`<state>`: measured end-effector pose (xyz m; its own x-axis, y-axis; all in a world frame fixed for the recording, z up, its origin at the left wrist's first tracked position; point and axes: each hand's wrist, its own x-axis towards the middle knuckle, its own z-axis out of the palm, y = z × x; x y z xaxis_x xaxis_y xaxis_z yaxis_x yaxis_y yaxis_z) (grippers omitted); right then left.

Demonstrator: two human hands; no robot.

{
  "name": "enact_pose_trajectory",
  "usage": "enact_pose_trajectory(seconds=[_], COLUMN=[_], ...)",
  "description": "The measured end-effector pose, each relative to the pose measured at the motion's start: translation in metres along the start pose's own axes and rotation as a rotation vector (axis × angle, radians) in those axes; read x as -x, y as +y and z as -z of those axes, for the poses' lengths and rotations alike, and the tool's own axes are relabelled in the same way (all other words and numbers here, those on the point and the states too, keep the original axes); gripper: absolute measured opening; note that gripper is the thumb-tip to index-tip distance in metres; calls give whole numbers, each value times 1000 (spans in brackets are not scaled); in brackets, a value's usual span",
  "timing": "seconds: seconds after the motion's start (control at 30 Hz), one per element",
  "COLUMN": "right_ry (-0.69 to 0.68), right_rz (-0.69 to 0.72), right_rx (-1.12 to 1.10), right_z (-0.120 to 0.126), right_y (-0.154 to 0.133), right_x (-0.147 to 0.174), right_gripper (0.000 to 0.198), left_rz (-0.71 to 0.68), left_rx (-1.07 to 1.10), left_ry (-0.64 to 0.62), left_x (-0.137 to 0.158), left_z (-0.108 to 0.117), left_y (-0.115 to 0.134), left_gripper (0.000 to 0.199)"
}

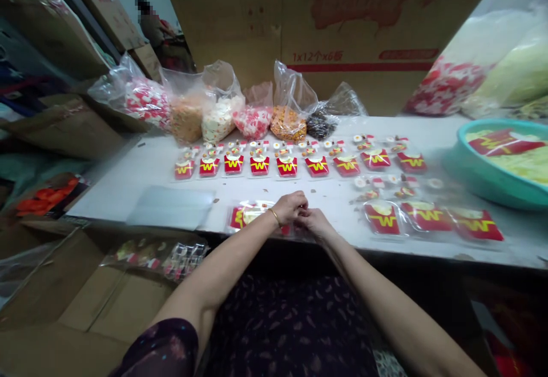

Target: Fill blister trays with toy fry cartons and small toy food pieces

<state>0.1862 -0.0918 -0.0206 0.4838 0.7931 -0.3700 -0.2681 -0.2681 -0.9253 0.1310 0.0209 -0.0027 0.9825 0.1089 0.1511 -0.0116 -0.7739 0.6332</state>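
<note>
My left hand, a gold bangle on its wrist, meets my right hand fingertip to fingertip over the table's front edge. Both are closed in a pinch; whatever sits between the fingers is too small and hidden to name. Under my left forearm lies a clear plastic tray with red and yellow fries-box pieces, partly covered by my arm. Beyond the hands runs a row of clear trays, each with a red fries box marked in yellow and small toy food pieces. Several more such fries boxes lie to the right.
Plastic bags of small pieces, one of orange bits, line the back before a large carton. A turquoise basin stands right. At lower left is an open cardboard box. A person sits in the far background.
</note>
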Motion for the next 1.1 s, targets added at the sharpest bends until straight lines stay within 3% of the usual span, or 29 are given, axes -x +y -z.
enact_pose_trajectory(seconds=[0.1,0.17,0.2,0.27,0.33,0.37,0.43,0.5,0.6,0.7,0.8,0.87,0.97,1.1], right_ry=[52,100,139,246,340,362,293,192,141,132,50,-10,-88,-210], right_rz=[17,40,75,203,420,491,554,584,604,607,626,650,707,673], right_rx=[-4,132,241,540,913,1091,1358,1495,1539,1495,1431,1400,1405,1544], right_z=[3,19,33,68,109,130,162,177,163,119,80,70,85,122], right_y=[-5,-14,-19,-27,-29,-27,-19,-10,2,7,5,0,-15,-36], right_x=[-2,2,7,23,46,57,74,78,66,49,41,38,30,-3], right_gripper=[27,26,27,30,32,33,34,34,37,40,41,44,53,79], left_rz=[-15,-3,11,54,75,82,65,63,110,140,156,222,438,721], left_rx=[25,38,32,-33,-228,-321,-445,-504,-530,-531,-536,-536,-535,-539], left_ry=[91,136,151,166,120,62,-24,-41,2,20,110,232,383,293], left_x=[-11,-6,1,24,52,65,84,89,71,51,58,85,148,220], left_z=[-7,-2,3,15,25,28,31,32,36,43,53,68,102,137], left_y=[7,5,3,-5,-14,-19,-29,-40,-54,-60,-64,-73,-96,-127], left_gripper=[11,14,23,58,77,78,62,44,36,38,44,43,38,37])
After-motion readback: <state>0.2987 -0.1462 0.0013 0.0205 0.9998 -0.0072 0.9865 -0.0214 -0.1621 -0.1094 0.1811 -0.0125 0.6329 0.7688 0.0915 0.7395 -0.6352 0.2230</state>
